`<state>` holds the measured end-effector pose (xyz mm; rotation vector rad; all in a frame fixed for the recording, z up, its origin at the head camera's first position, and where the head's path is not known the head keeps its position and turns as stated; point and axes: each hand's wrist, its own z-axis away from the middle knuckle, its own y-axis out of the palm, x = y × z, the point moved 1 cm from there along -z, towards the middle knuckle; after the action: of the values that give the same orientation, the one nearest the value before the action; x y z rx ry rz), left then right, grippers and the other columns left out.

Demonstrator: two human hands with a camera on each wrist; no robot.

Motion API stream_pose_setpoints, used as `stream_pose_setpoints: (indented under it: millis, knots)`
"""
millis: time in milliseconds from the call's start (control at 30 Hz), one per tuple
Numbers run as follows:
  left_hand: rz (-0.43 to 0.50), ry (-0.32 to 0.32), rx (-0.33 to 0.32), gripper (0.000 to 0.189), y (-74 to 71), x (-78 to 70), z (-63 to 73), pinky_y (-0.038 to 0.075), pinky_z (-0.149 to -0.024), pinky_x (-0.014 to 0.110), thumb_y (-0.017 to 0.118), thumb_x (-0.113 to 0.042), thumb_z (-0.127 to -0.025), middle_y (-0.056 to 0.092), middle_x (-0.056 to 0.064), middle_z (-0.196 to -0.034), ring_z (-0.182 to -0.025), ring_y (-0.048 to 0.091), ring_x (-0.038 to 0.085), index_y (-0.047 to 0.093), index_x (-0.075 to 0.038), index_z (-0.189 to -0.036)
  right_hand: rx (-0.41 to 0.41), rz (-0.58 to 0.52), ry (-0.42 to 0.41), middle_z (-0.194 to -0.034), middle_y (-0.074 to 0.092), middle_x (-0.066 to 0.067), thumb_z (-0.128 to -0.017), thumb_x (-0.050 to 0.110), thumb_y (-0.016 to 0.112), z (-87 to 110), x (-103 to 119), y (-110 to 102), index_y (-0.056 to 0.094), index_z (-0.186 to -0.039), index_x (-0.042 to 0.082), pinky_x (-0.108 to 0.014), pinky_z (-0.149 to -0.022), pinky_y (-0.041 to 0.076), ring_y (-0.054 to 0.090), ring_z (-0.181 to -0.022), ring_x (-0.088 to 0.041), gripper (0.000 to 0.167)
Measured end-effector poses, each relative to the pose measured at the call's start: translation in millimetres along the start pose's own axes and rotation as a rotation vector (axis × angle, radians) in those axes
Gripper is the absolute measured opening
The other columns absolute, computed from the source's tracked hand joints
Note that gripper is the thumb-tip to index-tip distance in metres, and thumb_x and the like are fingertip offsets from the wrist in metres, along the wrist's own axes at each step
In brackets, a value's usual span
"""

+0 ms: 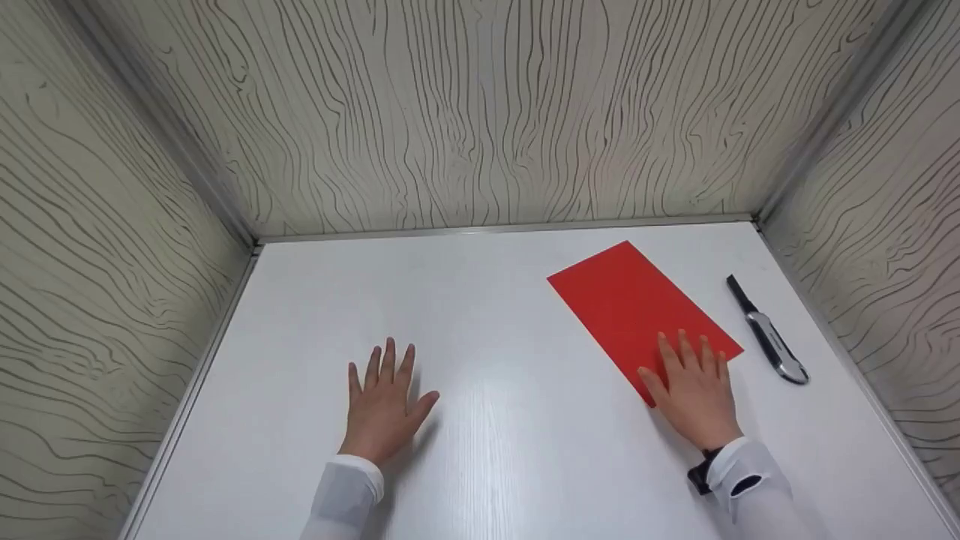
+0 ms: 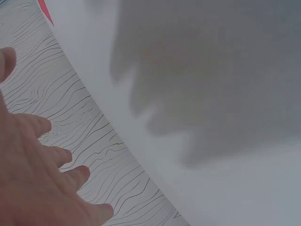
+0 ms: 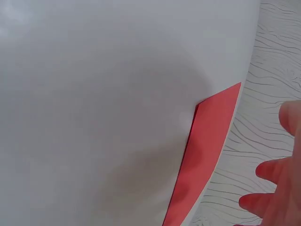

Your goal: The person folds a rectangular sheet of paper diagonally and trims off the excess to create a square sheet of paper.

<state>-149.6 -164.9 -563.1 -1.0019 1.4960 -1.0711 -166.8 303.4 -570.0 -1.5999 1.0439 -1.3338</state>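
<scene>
With your left hand [image 1: 382, 409] spread over the table [image 1: 480, 315] and your right hand [image 1: 699, 401] spread over the red paper's [image 1: 630, 304] near end, a careless rightward sweep could skid the sheet or knock the knife [image 1: 776, 349] lying just beside it.

Enclosed work booth [image 1: 480, 112], white tabletop [image 1: 487, 315], wood-grain panels [image 1: 97, 277] on three sides, metal corner strips [image 1: 161, 124]

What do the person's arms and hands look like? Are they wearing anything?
The left hand and right hand wear no gloves. White sleeves cover both arms down to the wrists. A black band, maybe a watch, shows at the right wrist, and the right cuff has a dark oval spot.
</scene>
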Motion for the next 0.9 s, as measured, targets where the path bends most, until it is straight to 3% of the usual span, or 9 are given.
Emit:
stream_pose_setpoints:
  millis: [267,500,633,900]
  knots:
    - [0.007,0.025,0.029,0.083,2.9,-10.3,8.6,0.009,-0.120,0.065,0.055,-0.062,-0.098,0.023,0.017,-0.167,-0.153,0.020,0.040,0.033,-0.015,-0.161,0.105,-0.002,0.086,-0.157,0.020,-0.041,-0.098,0.038,0.065,-2.6,-20.6,3.9,0.029,-0.155,-0.010,-0.077,-0.105,0.027,0.016,-0.141,-0.064,0.083]
    - [0.022,0.102,0.112,0.082,10.8,-27.5,10.6,0.013,-0.123,0.056,0.051,-0.061,-0.100,0.020,0.019,-0.167,-0.153,0.020,0.039,0.029,-0.012,-0.162,0.242,0.020,0.078,-0.156,0.022,-0.041,-0.098,0.044,0.063,-0.7,-10.5,12.9,0.031,-0.153,-0.012,-0.074,-0.102,0.037,0.021,-0.140,-0.063,0.084]
    - [0.005,0.145,0.172,0.083,18.4,-43.0,8.3,0.016,-0.124,0.051,0.051,-0.061,-0.100,0.020,0.017,-0.168,-0.154,0.019,0.037,0.027,-0.012,-0.163,0.255,0.039,0.031,-0.157,0.025,-0.038,-0.097,0.044,0.065,1.5,8.1,19.9,0.033,-0.154,-0.008,-0.071,-0.101,0.040,0.024,-0.141,-0.060,0.084]
    - [-0.044,0.224,0.243,0.086,35.6,-76.0,-5.2,0.019,-0.123,0.046,0.056,-0.062,-0.096,0.019,0.010,-0.170,-0.155,0.018,0.031,0.026,-0.017,-0.164,0.312,0.095,-0.156,-0.162,0.031,-0.023,-0.096,0.048,0.065,11.5,53.8,39.4,0.040,-0.156,0.004,-0.059,-0.112,0.037,0.027,-0.147,-0.048,0.079]
